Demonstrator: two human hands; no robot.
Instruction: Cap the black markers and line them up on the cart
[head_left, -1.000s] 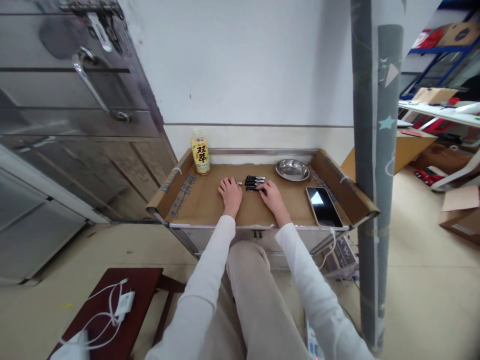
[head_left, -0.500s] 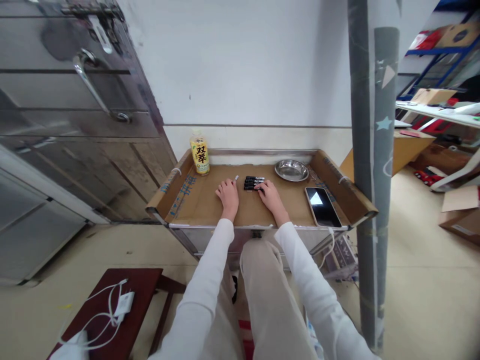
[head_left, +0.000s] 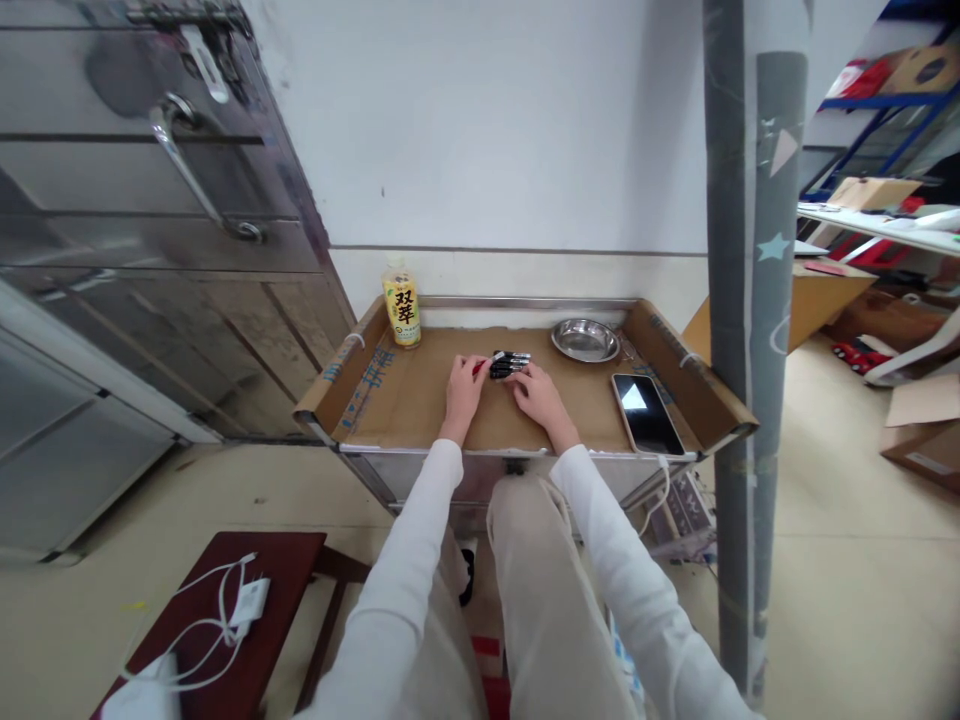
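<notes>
Several black marker pens lie side by side in a small row on the cardboard-lined tray top. My left hand is closed around a slim red marker, most of it hidden by the fingers, and its pale end is against the left side of the row. At the right end of the row my right hand has its thumb and fingers bent around the black markers, touching them.
A yellow-labelled drink bottle stands at the back left. A round metal dish sits at the back right, with a phone in front of it. Folded cardboard walls edge the sides. A wrapped pole rises at right.
My left hand has turned and moved in to the row; the red marker now shows in its fingers. My right hand stays at the row's right end. The black markers have become slightly uneven.
</notes>
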